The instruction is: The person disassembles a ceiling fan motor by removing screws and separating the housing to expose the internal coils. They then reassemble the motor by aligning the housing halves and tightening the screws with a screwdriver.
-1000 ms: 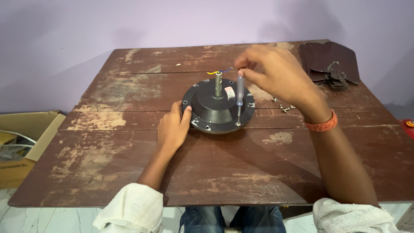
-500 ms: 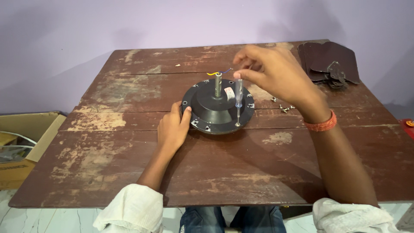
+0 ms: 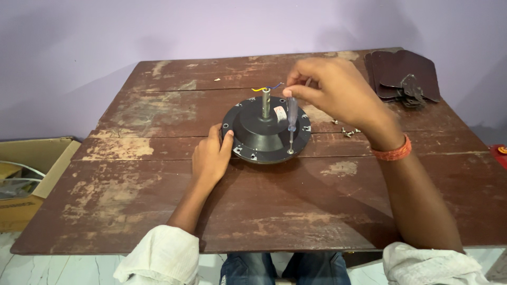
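One round black motor [image 3: 265, 131] sits near the middle of the table [image 3: 158, 211]. It is a metal disc with a raised dome, a flat rim ringed with small holes, and one short grey shaft [image 3: 266, 102] standing upright from its centre. Two thin wires [image 3: 266, 88], one yellow and one blue, curl out from the shaft's top.

One screwdriver [image 3: 291, 122] with a clear handle stands upright, its tip on the rim at the motor's right front. The right hand [image 3: 332, 92] pinches the handle's top between fingertips. The left hand [image 3: 210, 157] rests flat on the table, thumb and fingers pressed against the motor's left edge, bracing it rather than closing around it.

A few small silver screws [image 3: 347, 130] lie loose just right of the motor; their exact count is hard to tell. One orange band [image 3: 392, 151] circles the right wrist.

The table is worn brown plank wood with pale patches of flaked paint. A stack of dark brown blades [image 3: 404, 71] lies at its far right corner. One cardboard box [image 3: 31, 174] stands on the floor to the left.
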